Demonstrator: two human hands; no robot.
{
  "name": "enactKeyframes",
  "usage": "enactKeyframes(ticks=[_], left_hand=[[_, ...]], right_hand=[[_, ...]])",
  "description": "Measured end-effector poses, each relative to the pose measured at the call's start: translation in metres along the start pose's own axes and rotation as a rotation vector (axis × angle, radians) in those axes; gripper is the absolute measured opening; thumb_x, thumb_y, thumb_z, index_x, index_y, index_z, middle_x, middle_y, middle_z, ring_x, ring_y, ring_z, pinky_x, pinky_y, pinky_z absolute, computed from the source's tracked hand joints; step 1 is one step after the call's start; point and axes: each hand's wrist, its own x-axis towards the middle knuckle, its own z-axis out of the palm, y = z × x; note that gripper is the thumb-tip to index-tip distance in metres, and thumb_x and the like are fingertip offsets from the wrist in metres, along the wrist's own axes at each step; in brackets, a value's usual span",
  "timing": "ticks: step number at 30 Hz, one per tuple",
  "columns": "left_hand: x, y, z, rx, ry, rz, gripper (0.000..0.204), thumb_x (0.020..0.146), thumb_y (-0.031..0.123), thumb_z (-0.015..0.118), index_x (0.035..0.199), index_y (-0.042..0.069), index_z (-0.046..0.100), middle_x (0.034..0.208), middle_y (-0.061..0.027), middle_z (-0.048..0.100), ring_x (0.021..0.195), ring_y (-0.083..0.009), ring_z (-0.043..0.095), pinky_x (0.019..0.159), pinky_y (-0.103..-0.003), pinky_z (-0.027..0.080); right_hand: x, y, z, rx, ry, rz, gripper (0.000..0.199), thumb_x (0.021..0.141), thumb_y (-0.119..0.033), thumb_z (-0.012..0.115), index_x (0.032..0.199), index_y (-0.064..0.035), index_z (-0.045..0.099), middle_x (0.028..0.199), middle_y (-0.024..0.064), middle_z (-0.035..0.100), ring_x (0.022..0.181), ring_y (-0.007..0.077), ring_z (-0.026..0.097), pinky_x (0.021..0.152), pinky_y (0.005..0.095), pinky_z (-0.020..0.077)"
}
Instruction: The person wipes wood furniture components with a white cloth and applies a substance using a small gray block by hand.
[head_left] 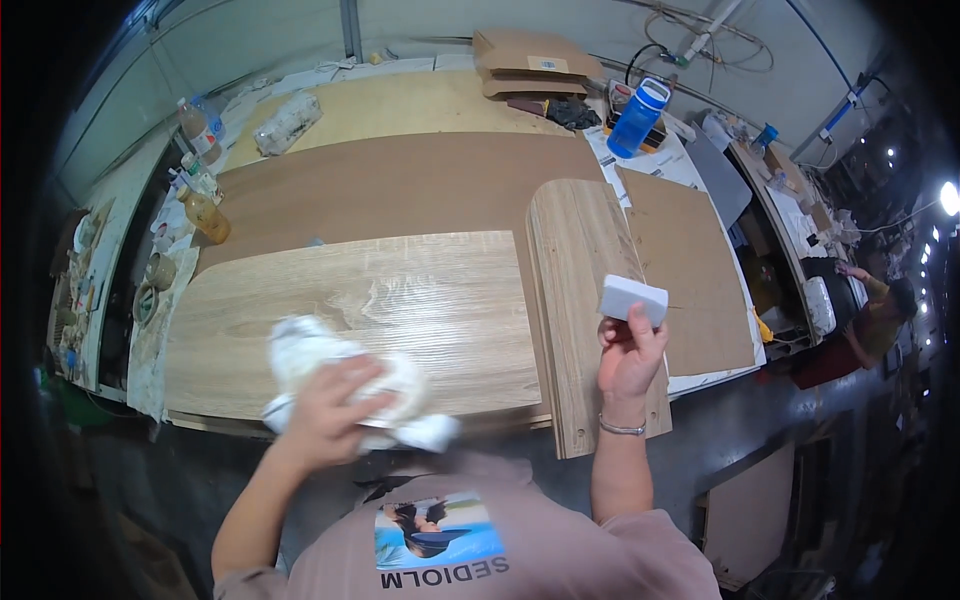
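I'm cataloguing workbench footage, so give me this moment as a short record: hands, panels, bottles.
Left hand: left hand on bunched white cloth; motion-blurred, grip unclear
Right hand: right hand holding white rectangular block
Main panel: wide wood-grain panel, beneath the cloth
Beside it, right: narrow wood-grain panel, one end rounded
Bottles: blue bottle far right; amber bottle at left

White on the cloth (pixel 300 345) under the left fingers (pixel 372 404), greyish white on the block (pixel 633 297) at the right fingers (pixel 612 334). Streaky light tan on the wide board (pixel 430 300) beyond the left fingers and the narrow board (pixel 575 240) below the right, plain brown on the sheet (pixel 400 185) farther ahead. Blue on the bottle (pixel 637 122) well beyond the right fingers, dusty pink with a bluish print (pixel 478 535) on the shirt (pixel 590 560) behind both.
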Motion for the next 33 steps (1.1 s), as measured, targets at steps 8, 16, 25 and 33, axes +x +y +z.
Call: enactKeyframes(ticks=[8,16,25,33], left_hand=[[-0.185,-0.079,-0.112,-0.453,0.79,-0.832,0.024,0.097,0.008,0.052,0.108,-0.007,0.067,0.102,-0.01,0.068,0.094,-0.0147,0.061,0.085,-0.028,0.047],[0.015,0.076,-0.074,0.133,0.443,-0.327,0.056,0.065,0.022,0.085,0.116,0.004,0.069,0.076,-0.0088,0.067,0.064,-0.0267,0.064,0.061,-0.037,0.049],[-0.107,0.058,-0.106,0.255,0.597,-0.503,0.038,0.069,0.008,0.075,0.105,-0.004,0.071,0.085,-0.0152,0.07,0.072,-0.0268,0.068,0.07,-0.035,0.053],[-0.277,0.001,-0.177,0.03,1.33,-0.771,0.033,0.094,0.003,0.061,0.122,-0.014,0.061,0.109,-0.0139,0.069,0.097,-0.0157,0.063,0.092,-0.028,0.048]], right_hand=[[-0.028,-0.002,0.054,-0.217,-0.299,0.057,0.026,0.086,-0.002,0.071,0.111,0.0037,0.066,0.093,0.0037,0.066,0.078,0.0084,0.06,0.064,0.0202,0.0452],[-0.084,0.033,0.141,-0.663,-1.037,-0.401,0.041,0.067,-0.003,0.076,0.107,-0.0035,0.071,0.082,0.0087,0.059,0.07,0.0216,0.059,0.055,0.0313,0.0477],[-0.135,0.065,0.173,-0.888,-1.363,-0.474,0.087,0.067,-0.022,0.085,0.139,0.0057,0.045,0.134,0.0257,0.049,0.119,0.0435,0.051,0.096,0.0473,0.0465],[-0.194,0.115,0.213,-1.356,-1.305,-0.583,0.093,0.067,-0.027,0.086,0.141,0.0075,0.042,0.149,0.0325,0.038,0.139,0.0511,0.036,0.114,0.055,0.0334]])
